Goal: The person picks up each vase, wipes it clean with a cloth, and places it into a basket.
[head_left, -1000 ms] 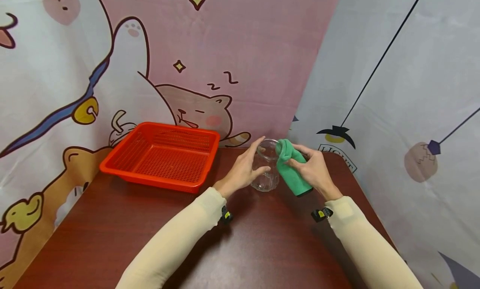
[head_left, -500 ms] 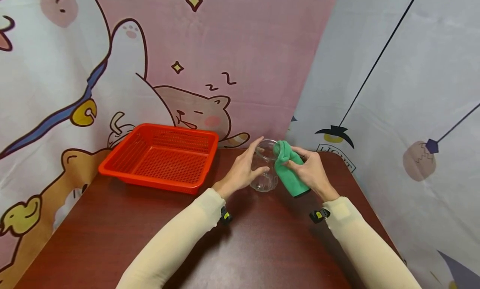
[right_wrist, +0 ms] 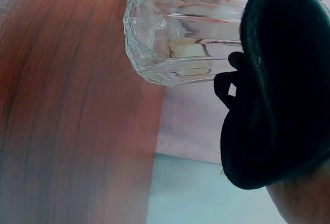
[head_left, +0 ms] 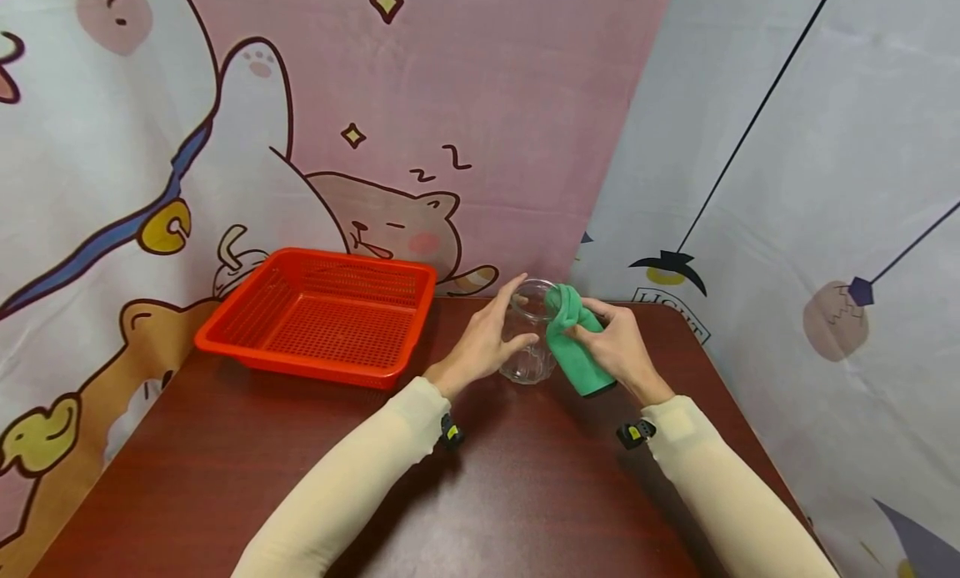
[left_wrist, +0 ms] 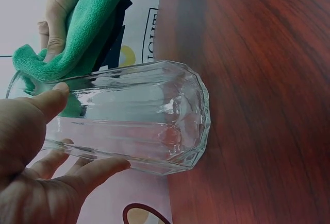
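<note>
Left wrist: fuzzy grn cloth (left_wrist: 90,26) touches faceted jar (left_wrist: 136,118).

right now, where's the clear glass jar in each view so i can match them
Head: clear faceted glass jar just right of centre, beside the green fabric cloth.
Left wrist: jar left of centre, its length running across the picture.
Right wrist: jar upper middle, partly hidden by the cloth.
Shared landmark: the red-brown wood-grain table.

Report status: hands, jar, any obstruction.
Left hand around upright glass jar. Right hand pinching green cloth at jar's mouth. No obstruction seen; red basket sits apart.
</note>
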Demonstrator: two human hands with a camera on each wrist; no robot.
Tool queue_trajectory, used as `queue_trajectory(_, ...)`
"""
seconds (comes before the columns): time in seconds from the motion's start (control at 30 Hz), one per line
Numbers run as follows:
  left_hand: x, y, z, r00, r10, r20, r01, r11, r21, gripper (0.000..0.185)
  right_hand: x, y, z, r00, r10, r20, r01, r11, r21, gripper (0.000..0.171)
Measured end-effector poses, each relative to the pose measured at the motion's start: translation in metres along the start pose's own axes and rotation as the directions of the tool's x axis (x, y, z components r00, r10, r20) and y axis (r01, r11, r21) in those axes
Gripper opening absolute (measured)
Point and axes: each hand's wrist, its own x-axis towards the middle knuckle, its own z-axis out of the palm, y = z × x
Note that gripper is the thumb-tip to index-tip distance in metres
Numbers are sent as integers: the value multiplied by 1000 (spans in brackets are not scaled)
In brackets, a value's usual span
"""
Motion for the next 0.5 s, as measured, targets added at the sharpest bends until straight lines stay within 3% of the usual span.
queue_trajectory(0.27,-1,1,-1,1000,-12,14,12,1000,10,106,-2,2,3,1000,-13,-5,13,1000,-15,46)
queue_trajectory(0.5,-1,1,-1,1000,-8,11,8,1000,7,106,-1,6,6,999,-43,17,45,995,-91,46)
